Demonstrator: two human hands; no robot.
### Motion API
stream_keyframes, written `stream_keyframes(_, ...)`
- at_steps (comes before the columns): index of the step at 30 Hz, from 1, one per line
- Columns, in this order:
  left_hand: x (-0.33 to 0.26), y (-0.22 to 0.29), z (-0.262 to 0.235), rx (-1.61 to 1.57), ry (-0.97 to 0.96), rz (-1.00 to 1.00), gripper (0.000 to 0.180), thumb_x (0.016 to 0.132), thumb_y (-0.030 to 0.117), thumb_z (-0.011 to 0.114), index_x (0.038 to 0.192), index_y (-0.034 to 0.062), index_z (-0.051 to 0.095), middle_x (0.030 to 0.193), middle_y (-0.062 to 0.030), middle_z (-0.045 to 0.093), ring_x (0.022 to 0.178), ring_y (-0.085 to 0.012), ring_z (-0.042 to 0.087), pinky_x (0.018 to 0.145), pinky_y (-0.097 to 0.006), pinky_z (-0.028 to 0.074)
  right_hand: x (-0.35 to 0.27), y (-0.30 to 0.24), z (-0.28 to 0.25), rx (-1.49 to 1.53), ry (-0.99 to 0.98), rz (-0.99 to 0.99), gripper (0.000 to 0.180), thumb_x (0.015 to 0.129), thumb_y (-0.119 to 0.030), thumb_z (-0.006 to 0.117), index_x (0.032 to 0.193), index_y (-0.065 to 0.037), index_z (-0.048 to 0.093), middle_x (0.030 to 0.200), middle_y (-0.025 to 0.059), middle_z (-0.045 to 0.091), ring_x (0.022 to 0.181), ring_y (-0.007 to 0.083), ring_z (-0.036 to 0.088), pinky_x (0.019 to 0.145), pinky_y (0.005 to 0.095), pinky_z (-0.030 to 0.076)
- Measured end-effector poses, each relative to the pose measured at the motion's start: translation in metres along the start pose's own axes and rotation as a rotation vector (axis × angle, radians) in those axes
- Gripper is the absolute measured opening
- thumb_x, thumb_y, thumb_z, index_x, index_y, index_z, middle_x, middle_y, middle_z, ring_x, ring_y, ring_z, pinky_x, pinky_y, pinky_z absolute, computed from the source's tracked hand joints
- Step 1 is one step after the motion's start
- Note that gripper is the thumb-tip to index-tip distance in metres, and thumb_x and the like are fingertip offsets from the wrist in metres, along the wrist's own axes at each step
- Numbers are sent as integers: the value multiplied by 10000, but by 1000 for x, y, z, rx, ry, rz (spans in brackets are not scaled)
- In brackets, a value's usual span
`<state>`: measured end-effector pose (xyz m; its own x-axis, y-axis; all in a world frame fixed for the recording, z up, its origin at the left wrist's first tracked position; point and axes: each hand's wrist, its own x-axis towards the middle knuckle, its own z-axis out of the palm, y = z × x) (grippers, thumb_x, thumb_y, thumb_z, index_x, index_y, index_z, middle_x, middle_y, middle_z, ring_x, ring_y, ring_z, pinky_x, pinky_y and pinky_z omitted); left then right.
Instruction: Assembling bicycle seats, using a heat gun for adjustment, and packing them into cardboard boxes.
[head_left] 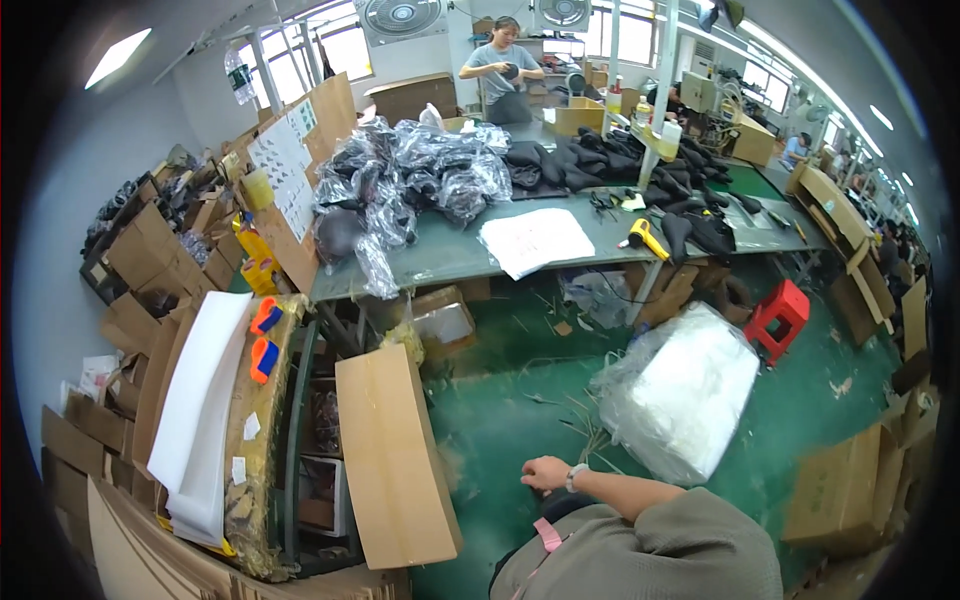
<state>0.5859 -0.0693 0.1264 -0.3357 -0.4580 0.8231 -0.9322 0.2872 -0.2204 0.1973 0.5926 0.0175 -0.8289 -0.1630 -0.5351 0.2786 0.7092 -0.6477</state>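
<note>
My right hand (547,474) reaches in from the lower right, a pale band round its wrist. Its fingers are curled downward at the edge of something dark by my lap; what they hold, if anything, is hidden. My left hand does not show. Closest to the right hand on the left is a long closed cardboard box (392,455), apart from it. Off to its right, a large white bundle in clear plastic (690,390) rests on the green floor.
A green-topped table (440,265) carries plastic-wrapped dark items (420,170), black saddle-shaped pieces (580,165), white sheets (535,240) and a yellow heat gun (648,240). A red stool (778,320) stands right. Orange-and-blue tape dispensers (264,360) lie left. Behind the table, a person (503,75) handles something dark.
</note>
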Motion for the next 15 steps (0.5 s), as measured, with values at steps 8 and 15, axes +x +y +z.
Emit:
stream_keyframes(8,-21,26,-105,48,-708,-24,624,878,557,642,1005,-54,626,1064,-239,637,1057,-414,573,977,-494,431,65,-12,-138,-242,118,-402,316,895,-342,587,997,-50,652,896,194,696,855,398,665,773,498,531)
stream_keyframes(15,59,257,-253,-196,-605,348,582,936,589,539,1110,44,649,855,-151,714,666,-336,666,572,-406,519,95,-39,-194,-192,101,-518,337,908,-326,592,1079,-42,651,992,181,692,926,377,659,799,468,531)
